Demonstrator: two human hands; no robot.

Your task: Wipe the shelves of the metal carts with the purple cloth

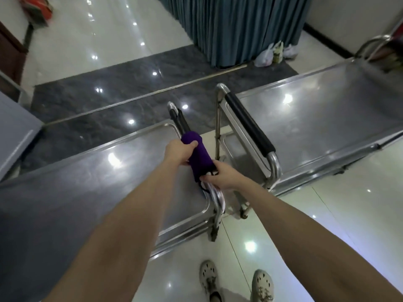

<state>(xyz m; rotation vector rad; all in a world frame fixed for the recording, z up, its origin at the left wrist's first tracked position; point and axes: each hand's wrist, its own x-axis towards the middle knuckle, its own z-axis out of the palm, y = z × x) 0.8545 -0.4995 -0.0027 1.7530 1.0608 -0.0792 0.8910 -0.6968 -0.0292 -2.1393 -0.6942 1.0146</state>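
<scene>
At frame centre, the right hand (220,175) is gripping the lower end of the purple cloth (199,155), and the left hand (178,151) is gripping its upper end. The cloth is wrapping the handle (182,120) of the near metal cart (87,171). A second cart (316,118) is standing beyond, at centre right.

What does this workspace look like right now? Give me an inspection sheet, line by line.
Surface: left cart's top shelf is shiny steel with glare spots; right cart's top shelf looks the same.
Job's things: purple cloth is wrapped round the left cart's handle, not on a shelf.
Clutter: plastic bags lie on the floor by the curtain.
Grips: left grip holds the cloth's upper part; right grip holds its lower end.
Cables: nothing seen.
Surroundings: glossy tiled floor, teal curtain, the person's shoes.
</scene>
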